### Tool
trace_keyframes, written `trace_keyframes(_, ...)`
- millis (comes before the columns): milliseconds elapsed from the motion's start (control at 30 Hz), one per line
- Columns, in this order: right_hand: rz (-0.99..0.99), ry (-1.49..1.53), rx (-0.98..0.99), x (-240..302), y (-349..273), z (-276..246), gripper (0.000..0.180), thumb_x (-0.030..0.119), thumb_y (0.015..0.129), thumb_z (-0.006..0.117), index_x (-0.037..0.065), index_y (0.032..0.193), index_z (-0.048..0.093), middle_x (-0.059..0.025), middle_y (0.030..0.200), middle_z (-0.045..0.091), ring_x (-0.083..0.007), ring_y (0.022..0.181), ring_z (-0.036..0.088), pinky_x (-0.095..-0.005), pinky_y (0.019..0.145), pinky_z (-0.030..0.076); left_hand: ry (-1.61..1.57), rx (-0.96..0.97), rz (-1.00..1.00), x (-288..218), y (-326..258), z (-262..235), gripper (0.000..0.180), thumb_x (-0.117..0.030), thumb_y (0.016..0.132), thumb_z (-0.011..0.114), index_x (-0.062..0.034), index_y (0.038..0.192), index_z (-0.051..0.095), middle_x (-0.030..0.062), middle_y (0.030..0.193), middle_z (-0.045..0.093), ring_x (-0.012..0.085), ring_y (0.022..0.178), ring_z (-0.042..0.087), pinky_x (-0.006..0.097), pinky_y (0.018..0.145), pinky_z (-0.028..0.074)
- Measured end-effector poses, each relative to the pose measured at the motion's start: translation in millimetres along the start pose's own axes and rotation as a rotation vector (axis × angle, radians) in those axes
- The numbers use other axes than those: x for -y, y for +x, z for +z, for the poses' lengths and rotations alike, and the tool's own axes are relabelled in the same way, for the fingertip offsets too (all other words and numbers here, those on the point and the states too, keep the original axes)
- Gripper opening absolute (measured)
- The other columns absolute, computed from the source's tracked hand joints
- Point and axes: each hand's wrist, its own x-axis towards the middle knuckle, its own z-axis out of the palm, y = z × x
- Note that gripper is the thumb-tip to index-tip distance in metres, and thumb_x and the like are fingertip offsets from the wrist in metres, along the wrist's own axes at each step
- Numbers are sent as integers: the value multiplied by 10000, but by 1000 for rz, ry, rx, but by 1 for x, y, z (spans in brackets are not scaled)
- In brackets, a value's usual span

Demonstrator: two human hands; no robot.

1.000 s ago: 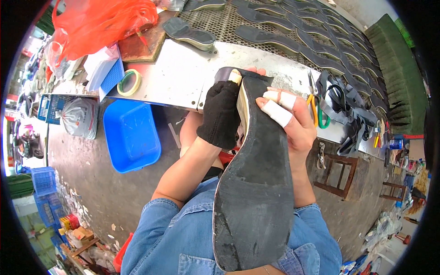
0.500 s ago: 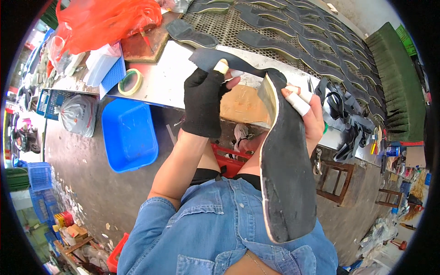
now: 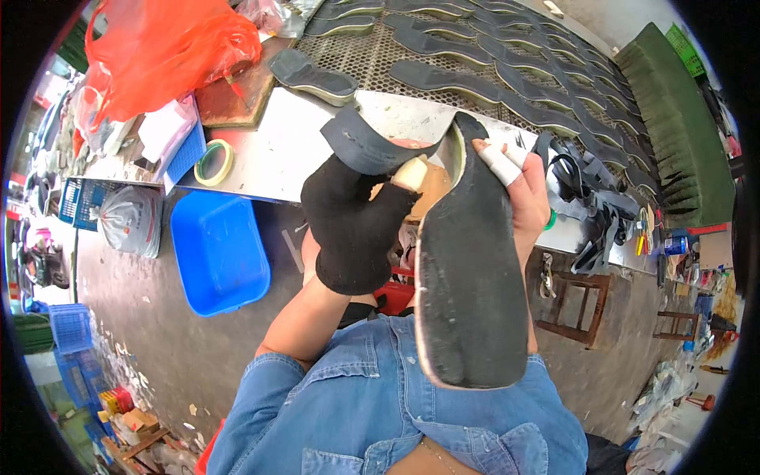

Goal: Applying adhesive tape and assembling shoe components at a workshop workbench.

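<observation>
In my right hand [image 3: 520,186], which has white tape round its fingers, a long curved black shoe sole [image 3: 473,277] with a pale edge is gripped by its far end. The wider end of the sole hangs down in front of my denim shirt. My left hand [image 3: 364,218], in a black fingerless glove with a taped thumb, is closed round a dark flexible strip [image 3: 364,146]. That strip curls up beyond the glove and runs to the far end of the sole, where it joins. My left thumb presses on the strip; the other left fingers are mostly hidden.
Rows of black soles [image 3: 546,79] lie on a perforated rack at the back, with one sole [image 3: 313,77] on the white table. A tape roll [image 3: 214,163], a red plastic bag [image 3: 170,55], a blue basin [image 3: 220,253], dark strap scraps [image 3: 606,218] and a wooden stool [image 3: 576,309] are around.
My left hand has turned and come nearer to me, bending the strip into a tighter curl. The sole has shifted left and tilted in my right hand.
</observation>
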Motion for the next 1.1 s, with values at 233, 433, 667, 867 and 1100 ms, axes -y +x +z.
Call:
trace_keyframes(233,-56,-21,57,2,2,0,449,-20,644,728,40,1087,692,-99,971,595,-210,864,590,-272,722,480,192,171,129,-14,2,-2,244,-19,760,717,-15,1002,686,82,943,703,153,861,656,269,766,497)
trace_keyframes(433,-39,-2,79,5,3,-1,441,-28,656,725,34,1091,687,-107,997,594,-217,880,595,-274,738,492,217,218,143,-20,6,-5,270,-3,747,727,-17,1014,685,86,964,705,154,875,659,279,787,502)
trace_keyframes(667,-49,1,89,9,6,-1,432,-47,668,710,26,1093,682,-107,1005,594,-211,910,599,-273,765,497,162,237,51,-27,8,-4,262,-7,766,709,-10,1027,683,87,958,708,147,871,661,278,786,504)
trace_keyframes(867,-31,43,83,11,4,-3,428,-63,675,697,26,1093,684,-106,1013,589,-206,903,601,-265,755,495,157,341,1,-29,10,-7,233,-12,803,671,4,1036,679,82,947,711,141,857,658,280,773,508)
trace_keyframes(1100,42,120,124,-3,0,13,391,-39,710,677,8,1098,680,-78,919,553,-164,849,584,-247,703,461,-5,147,65,-17,0,-15,216,-52,845,637,10,1050,666,84,947,696,116,828,634,255,733,500)
